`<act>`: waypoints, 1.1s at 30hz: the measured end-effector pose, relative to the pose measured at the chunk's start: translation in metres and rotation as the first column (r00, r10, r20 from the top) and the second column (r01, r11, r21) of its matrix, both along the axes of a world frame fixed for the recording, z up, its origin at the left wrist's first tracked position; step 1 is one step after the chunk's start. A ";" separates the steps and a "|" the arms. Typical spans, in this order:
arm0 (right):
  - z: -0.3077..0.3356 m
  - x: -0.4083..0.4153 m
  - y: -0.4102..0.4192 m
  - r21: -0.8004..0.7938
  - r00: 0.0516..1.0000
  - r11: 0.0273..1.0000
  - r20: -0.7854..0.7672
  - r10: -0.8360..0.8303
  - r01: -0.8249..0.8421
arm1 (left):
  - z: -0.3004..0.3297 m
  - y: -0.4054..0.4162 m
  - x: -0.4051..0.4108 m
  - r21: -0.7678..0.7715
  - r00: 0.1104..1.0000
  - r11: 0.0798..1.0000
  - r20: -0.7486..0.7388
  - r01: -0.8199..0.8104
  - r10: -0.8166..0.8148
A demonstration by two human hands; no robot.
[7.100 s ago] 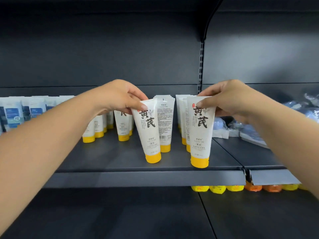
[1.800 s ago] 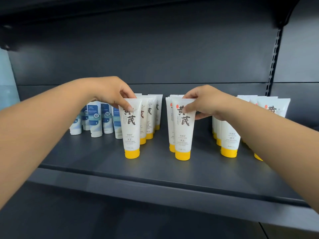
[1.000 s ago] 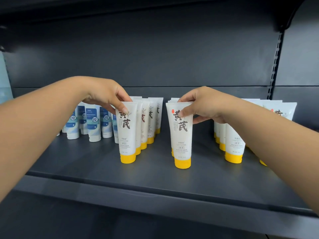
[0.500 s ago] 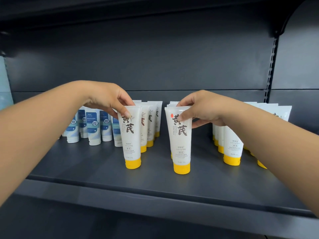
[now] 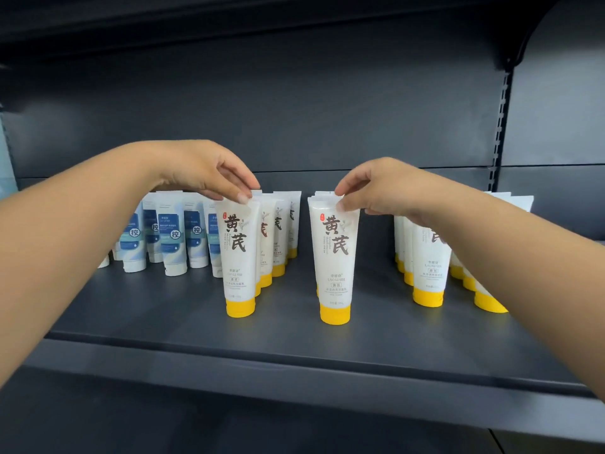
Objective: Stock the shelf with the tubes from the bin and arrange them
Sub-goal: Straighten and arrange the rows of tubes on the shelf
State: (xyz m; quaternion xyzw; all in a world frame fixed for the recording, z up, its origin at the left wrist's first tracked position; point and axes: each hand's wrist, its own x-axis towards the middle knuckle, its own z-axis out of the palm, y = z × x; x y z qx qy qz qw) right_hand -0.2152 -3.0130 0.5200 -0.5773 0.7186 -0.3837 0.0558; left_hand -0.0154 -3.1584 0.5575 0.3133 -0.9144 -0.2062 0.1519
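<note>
Now the left hand [image 5: 203,172] pinches the crimped top of a yellow-capped white tube [image 5: 240,257] at frame centre-left, and the right hand [image 5: 376,188] pinches another [image 5: 334,260] just right of centre — both upright on the dark shelf [image 5: 294,348]. Behind each stands a row of like tubes; blue-labelled tubes [image 5: 173,234] stand at left.
</note>
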 end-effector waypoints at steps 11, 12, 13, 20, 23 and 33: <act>0.027 -0.077 0.082 -0.278 0.912 0.903 -0.157 -0.380 0.328 | 0.001 0.085 -0.075 -0.246 0.942 0.959 -0.268 0.138 -0.204; 0.026 -0.084 0.087 -0.256 0.902 0.901 -0.170 -0.398 0.349 | -0.001 0.092 -0.085 -0.261 0.945 0.954 -0.246 0.150 -0.216; 0.024 -0.090 0.093 -0.231 0.894 0.902 -0.184 -0.408 0.364 | -0.002 0.099 -0.097 -0.275 0.949 0.948 -0.222 0.160 -0.224; -0.006 -0.133 0.100 -0.103 0.913 0.920 -0.125 -0.389 0.378 | -0.021 0.127 -0.177 -0.466 0.987 0.874 -0.011 0.134 -0.157; -0.020 -0.149 0.095 -0.153 0.916 0.911 -0.065 -0.397 0.384 | -0.033 0.123 -0.203 -0.421 0.997 0.905 -0.020 0.061 -0.076; -0.028 -0.170 0.096 -0.155 0.928 0.934 -0.143 -0.343 0.321 | -0.044 0.112 -0.206 -0.090 0.973 0.993 -0.215 0.070 -0.088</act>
